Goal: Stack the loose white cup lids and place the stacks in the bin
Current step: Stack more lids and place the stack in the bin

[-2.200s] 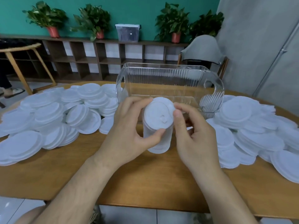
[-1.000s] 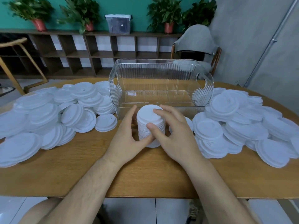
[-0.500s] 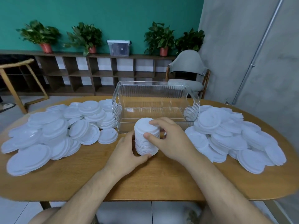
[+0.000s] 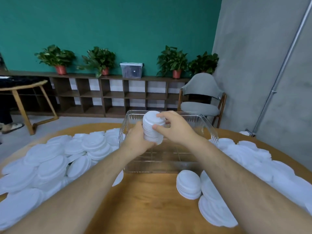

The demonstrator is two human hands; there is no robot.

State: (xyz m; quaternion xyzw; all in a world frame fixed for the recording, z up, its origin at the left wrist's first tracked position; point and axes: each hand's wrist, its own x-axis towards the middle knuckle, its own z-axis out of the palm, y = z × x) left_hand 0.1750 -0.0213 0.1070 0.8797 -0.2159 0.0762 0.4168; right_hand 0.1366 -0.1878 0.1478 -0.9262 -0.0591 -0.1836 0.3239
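Raised from the bench (image 4: 152, 200) since the earlier frame, the lid stack (image 4: 152, 128) hangs over the empty bin (image 4: 211, 132), axis near upright (tipped toward 11 o'clock). Left hand (image 4: 137, 138) and right hand (image 4: 175, 128) both clasp it; the bin floor lies at 6 o'clock.

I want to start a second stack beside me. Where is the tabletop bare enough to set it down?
The round wooden table is bare in front, between the forearms, bordered by the clear plastic bin behind and a small pile of white lids to the right. The bin's floor is bare too. Left and right lid heaps are crowded.
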